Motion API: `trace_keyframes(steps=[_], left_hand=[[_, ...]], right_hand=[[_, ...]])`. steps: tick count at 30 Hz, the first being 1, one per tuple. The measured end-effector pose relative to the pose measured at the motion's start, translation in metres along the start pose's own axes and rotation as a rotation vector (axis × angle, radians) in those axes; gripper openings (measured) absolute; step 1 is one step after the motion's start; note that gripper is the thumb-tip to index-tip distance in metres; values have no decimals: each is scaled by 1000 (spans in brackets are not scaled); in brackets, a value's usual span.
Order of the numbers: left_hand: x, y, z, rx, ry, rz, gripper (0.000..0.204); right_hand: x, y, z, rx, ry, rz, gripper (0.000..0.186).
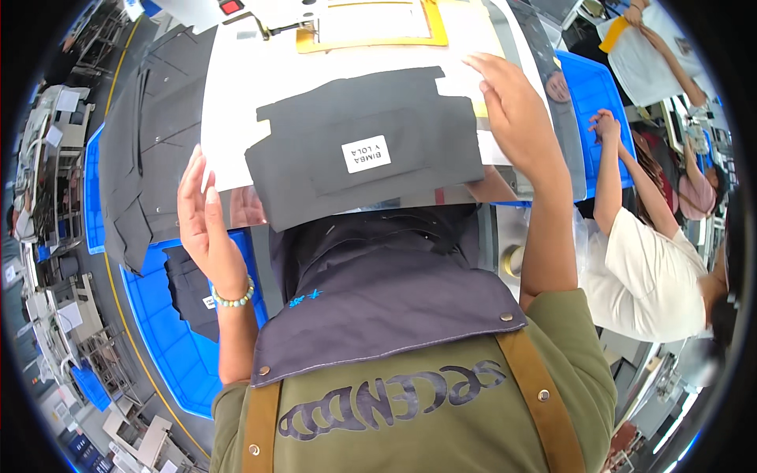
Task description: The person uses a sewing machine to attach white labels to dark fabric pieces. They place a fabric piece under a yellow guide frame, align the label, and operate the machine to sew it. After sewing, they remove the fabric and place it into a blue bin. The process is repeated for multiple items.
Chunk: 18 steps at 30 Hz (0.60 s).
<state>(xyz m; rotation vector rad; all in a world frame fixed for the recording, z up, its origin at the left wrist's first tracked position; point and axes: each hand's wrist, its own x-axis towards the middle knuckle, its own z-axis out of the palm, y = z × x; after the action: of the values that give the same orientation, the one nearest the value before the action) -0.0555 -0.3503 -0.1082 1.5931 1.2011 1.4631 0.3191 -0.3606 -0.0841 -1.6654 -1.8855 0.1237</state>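
Note:
A black fabric piece (pixel 307 173) with notched corners lies flat at the near edge of the white work surface (pixel 244 71). A white printed label (pixel 366 154) sits in the middle of it. To the left of the fabric, my left hand (pixel 203 225) is raised with its fingers stretched out, holding nothing. My right hand (pixel 516 118) is open too, beside the fabric's upper right corner; I cannot tell whether it touches the work surface. Beyond the fabric, a yellow-edged frame (pixel 371 45) is attached to the machine by a dark metal arm (pixel 285 28).
Black fabric pieces (pixel 165 118) drape over the left side. Below them a blue bin (pixel 169 339) holds more black fabric (pixel 189 288) with a white label. Another blue bin (pixel 579 79) stands at the right, near a seated person in a white top (pixel 650 276).

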Motion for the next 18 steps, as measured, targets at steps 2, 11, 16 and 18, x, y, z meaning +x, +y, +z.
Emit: trace_keyframes(steps=[2, 11, 16, 18], left_hand=[[4, 2, 10, 216, -162, 136, 38], [12, 3, 68, 864, -779, 445, 73], [31, 8, 37, 801, -884, 433, 75], [56, 34, -3, 703, -531, 450, 62]], right_hand=[[-19, -12, -4, -41, -32, 1, 41], [-69, -50, 35, -296, -274, -103, 84], [-69, -48, 29, -213, -292, -59, 80], [-65, -38, 19, -102, -218, -36, 76]])
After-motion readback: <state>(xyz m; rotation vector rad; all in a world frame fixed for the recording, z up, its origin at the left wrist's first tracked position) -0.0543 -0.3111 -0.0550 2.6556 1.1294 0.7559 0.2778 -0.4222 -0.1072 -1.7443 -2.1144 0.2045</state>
